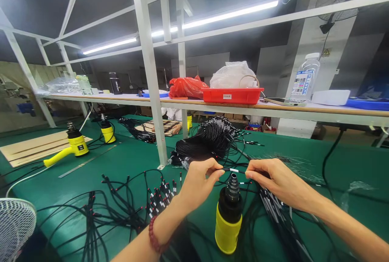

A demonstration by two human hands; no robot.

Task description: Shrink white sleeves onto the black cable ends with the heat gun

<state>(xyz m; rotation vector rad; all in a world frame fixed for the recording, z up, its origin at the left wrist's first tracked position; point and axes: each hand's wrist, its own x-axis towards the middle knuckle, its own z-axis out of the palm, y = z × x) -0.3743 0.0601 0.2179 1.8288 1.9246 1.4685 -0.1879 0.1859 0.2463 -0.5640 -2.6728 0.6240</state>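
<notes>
Left hand (200, 185) and right hand (281, 181) pinch a black cable (235, 170); heat gun (228, 217) below.

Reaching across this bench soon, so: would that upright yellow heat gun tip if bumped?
Likely yes: the yellow heat gun stands on a narrow base under a black nozzle. Its hard shell looks stiff. Once down, its rounded barrel might roll on the green bench.

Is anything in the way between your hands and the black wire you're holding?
No, nothing is in the way: the left hand and right hand both pinch the black cable directly. Just below the cable, between the hands, stands an upright yellow heat gun's black nozzle.
</notes>
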